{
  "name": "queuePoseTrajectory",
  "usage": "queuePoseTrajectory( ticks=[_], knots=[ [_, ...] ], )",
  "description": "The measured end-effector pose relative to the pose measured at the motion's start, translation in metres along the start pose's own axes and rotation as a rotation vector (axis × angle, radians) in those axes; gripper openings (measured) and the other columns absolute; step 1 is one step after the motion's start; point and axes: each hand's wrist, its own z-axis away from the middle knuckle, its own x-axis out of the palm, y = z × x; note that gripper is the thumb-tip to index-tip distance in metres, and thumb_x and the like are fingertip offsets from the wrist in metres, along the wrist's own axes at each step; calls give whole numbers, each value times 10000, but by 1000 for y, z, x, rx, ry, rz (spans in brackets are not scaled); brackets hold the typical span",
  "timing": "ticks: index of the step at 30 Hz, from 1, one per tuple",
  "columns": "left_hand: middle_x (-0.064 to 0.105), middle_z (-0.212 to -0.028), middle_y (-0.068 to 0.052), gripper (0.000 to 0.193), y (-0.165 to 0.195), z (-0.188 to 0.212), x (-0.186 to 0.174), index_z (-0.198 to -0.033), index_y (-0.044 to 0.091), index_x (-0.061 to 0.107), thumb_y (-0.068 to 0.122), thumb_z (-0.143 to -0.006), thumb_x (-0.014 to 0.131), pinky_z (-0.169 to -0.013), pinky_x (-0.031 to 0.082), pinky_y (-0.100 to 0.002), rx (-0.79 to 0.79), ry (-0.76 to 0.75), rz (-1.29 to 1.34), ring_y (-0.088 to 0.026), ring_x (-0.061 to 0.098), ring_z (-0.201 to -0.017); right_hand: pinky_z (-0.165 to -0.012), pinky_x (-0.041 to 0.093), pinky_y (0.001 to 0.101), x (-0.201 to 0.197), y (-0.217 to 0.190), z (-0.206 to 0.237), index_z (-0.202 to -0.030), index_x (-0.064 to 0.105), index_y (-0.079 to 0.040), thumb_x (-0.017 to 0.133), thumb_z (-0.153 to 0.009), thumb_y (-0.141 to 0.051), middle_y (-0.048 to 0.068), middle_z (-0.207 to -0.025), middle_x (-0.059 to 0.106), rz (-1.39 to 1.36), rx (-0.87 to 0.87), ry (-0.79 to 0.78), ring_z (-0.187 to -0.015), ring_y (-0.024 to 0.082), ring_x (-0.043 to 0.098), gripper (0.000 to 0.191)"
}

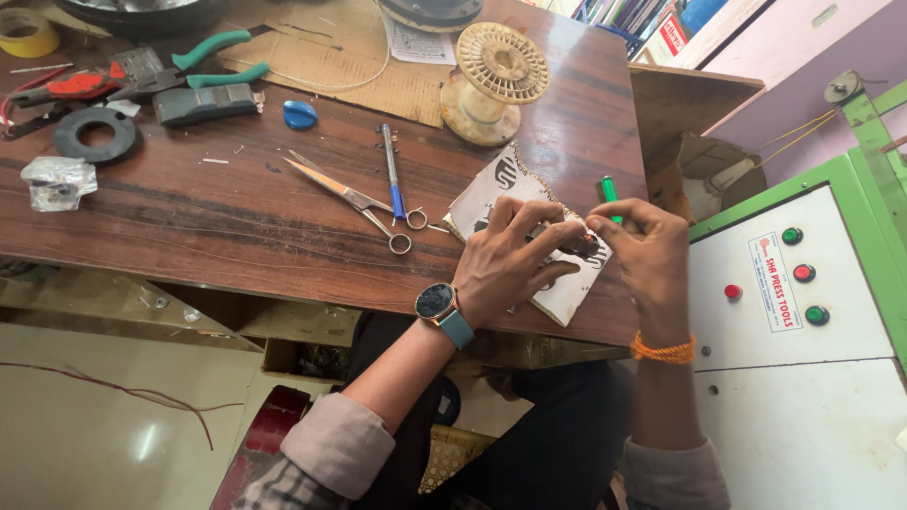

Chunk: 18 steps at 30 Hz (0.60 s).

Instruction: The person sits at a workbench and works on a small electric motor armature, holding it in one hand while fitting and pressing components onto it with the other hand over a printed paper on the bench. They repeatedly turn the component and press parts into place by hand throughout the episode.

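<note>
My left hand, with a watch on its wrist, and my right hand, with an orange thread band, meet over a white printed card at the table's near right edge. Both pinch one small dark part between their fingertips; its shape is mostly hidden by the fingers. A green lighter lies just beyond my right hand.
On the wooden table lie scissors, a blue pen, an empty cream spool, green-handled pliers, a black ring and a blue cap. A green-framed white machine panel with coloured buttons stands on the right.
</note>
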Motion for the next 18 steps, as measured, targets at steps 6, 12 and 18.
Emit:
queuePoseTrajectory(
  ticks=[6,12,18],
  knots=[
    [538,-1187,29,410,-3,3,2,-1275,247,664,283,-888,795,-725,616,-288,-20,43,-33,-213,538,-1088,-495,291,184,-11,-6,34,-1028,756,3,747,-940,-48,-35,-764,667,-1,-62,24,-595,-14,441,103],
    [531,-1187,6,407,-4,6,7,-1267,216,653,272,-890,793,-758,624,-313,-33,59,-20,-225,537,-1110,-505,273,241,-5,-5,53,-1035,780,-8,779,-941,-61,6,-666,501,161,-132,64,-590,25,368,108],
    [522,-1237,11,364,-9,7,9,-1256,254,645,256,-920,783,-773,626,-288,-30,12,61,-229,536,-1165,-513,373,233,23,8,64,-1036,723,9,751,-959,-56,-46,-706,591,134,-399,138,-604,-5,479,105]
  ],
)
